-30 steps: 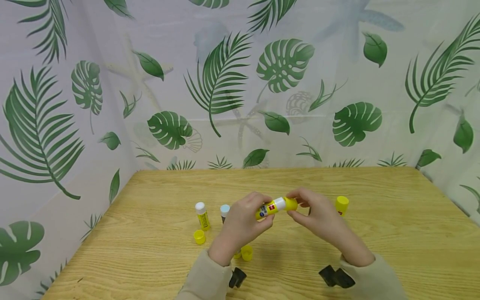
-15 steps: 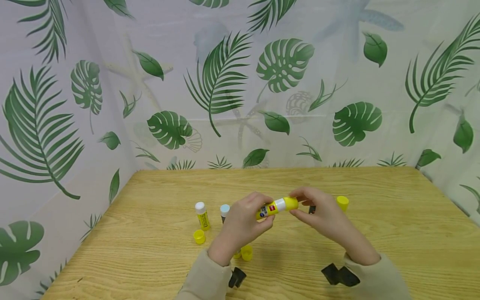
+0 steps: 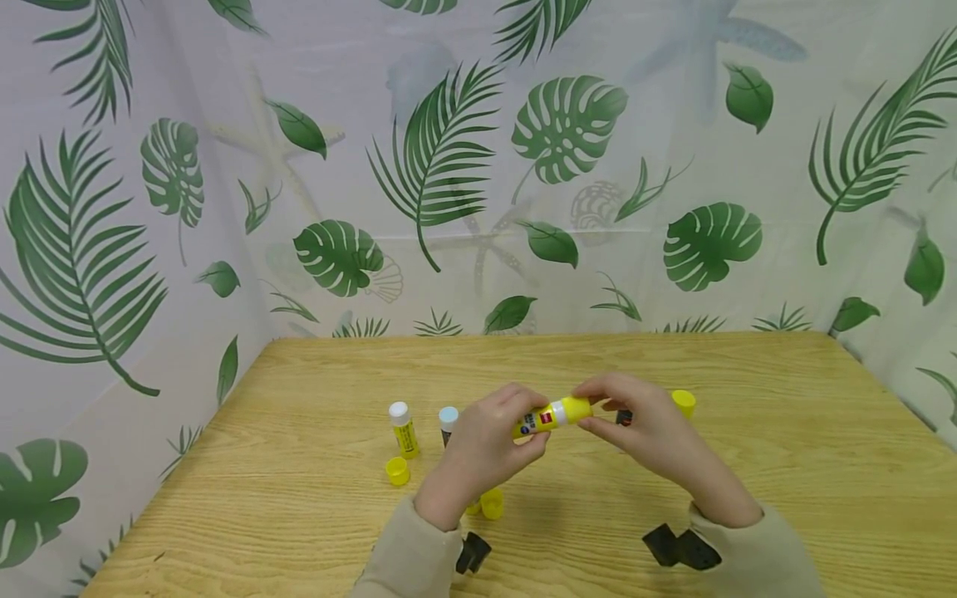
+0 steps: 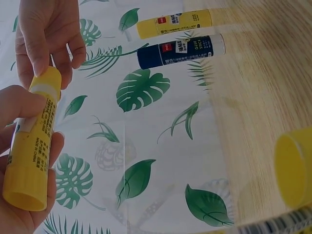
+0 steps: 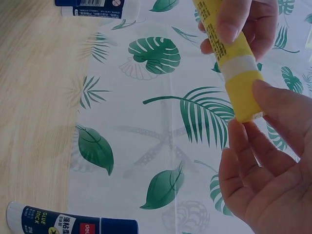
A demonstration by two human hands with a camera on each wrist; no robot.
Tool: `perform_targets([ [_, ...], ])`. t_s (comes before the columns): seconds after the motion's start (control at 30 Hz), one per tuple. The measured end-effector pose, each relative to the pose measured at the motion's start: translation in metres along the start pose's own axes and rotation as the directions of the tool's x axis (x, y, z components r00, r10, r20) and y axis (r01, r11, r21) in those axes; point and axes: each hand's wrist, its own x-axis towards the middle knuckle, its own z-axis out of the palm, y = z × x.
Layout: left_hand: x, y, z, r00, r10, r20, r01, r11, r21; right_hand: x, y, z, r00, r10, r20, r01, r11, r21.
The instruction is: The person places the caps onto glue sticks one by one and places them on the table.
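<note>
My left hand (image 3: 489,444) grips a yellow glue stick (image 3: 535,420) around its body, tilted up toward the right. With thumb and fingertips, my right hand (image 3: 639,423) pinches the yellow cap (image 3: 577,409) at its upper end. A narrow white band shows between cap and body. In the right wrist view the cap (image 5: 243,95) lies in line with the stick. Left of the hands stand a yellow glue stick with a white top (image 3: 404,430) and a dark one with a pale top (image 3: 449,419), partly hidden by my left hand.
Loose yellow caps lie on the wooden table (image 3: 299,515), one at left (image 3: 398,472) and another (image 3: 492,504) near my left wrist. Beyond my right hand are a capped yellow glue stick (image 4: 175,23) and a dark blue one (image 4: 180,51). Leaf-patterned cloth (image 3: 478,183) surrounds the table.
The cap, tilted on the stick at first, has straightened and slid farther along it, so the white band looks narrower. My right hand has turned slightly; the left has barely moved.
</note>
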Motion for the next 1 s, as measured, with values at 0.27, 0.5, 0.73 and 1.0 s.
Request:
perform_targets([
  [0.27, 0.0004, 0.0023, -0.0007, 1.000, 0.015, -0.010, -0.015, 1.000, -0.003, -0.0004, -0.0004, 0.0001, 1.000, -0.015, 0.002, 0.015, 1.000, 0.020],
  [0.5, 0.0007, 0.0039, -0.0011, 1.000, 0.022, -0.012, -0.022, 1.000, -0.009, -0.0002, -0.0001, 0.0008, 1.000, -0.031, 0.005, 0.031, 0.999, 0.033],
  [0.73, 0.0017, 0.0061, -0.0027, 0.999, 0.034, -0.009, -0.034, 0.999, 0.000, -0.0006, 0.0002, 0.0007, 0.998, -0.065, -0.008, 0.065, 0.997, 0.046],
  [1.0, 0.0024, 0.0091, -0.0037, 0.998, 0.062, -0.011, -0.062, 0.998, 0.003, -0.0020, -0.0031, -0.0007, 0.999, -0.040, -0.003, 0.041, 0.994, 0.104],
])
